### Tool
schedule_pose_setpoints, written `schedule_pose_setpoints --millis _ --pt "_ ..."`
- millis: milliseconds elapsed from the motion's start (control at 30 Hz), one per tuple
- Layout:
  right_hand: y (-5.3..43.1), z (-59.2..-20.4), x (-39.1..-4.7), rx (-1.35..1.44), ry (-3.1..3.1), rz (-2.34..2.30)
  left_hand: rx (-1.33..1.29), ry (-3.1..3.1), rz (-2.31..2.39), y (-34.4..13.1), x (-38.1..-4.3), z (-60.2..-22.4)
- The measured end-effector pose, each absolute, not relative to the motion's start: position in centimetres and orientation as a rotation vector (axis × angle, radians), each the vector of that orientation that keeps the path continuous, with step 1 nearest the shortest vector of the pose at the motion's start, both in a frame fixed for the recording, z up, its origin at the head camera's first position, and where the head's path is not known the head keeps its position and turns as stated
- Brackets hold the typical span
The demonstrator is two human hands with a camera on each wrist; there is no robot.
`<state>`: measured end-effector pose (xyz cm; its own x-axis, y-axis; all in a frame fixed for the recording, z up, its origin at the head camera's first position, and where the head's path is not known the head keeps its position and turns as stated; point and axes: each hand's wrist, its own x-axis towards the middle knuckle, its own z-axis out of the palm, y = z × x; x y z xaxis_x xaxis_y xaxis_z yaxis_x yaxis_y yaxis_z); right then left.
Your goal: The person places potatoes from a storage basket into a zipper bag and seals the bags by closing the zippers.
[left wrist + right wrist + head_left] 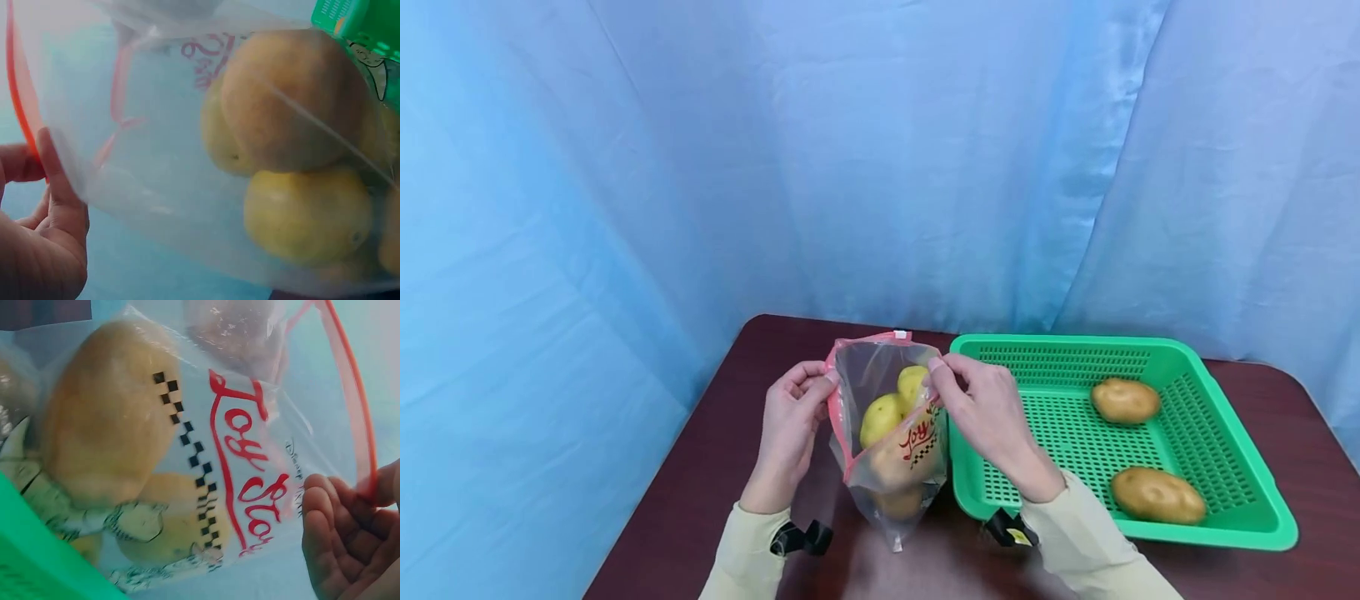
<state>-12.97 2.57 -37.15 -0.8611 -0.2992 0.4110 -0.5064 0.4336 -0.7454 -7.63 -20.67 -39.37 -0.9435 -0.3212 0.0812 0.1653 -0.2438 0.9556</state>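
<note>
A clear zip bag (889,492) with a pink-red rim and red lettering stands on the table, its mouth spread wide. Inside lie yellow, round fruits or vegetables (882,419) and brown potatoes (112,419), seen through the plastic. My left hand (792,425) pinches the rim at the left side between thumb and fingers. At the right corner, my right hand (988,408) pinches the rim too. The left wrist view shows a potato (294,100) pressed against the film above a yellow piece (306,215).
Right of the bag sits a green perforated basket (1247,450), close beside it. Two potatoes lie in it, one farther back (1125,401) and one nearer (1158,495). The dark red table (700,492) ends at blue curtains (887,167) behind and to the left.
</note>
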Motion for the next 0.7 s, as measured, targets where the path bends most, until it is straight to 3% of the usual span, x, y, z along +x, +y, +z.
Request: schedule_pose_setpoints --millis 433,700 --pt "8.4 -40.0 -11.6 0.834 -2.710 1.329 0.185 -1.767 -2.346 -18.5 -6.8 -41.4" --pt "14.0 -38.2 -12.4 0.865 -2.727 0.991 0.162 -1.709 -2.362 -18.5 -6.4 -41.4"
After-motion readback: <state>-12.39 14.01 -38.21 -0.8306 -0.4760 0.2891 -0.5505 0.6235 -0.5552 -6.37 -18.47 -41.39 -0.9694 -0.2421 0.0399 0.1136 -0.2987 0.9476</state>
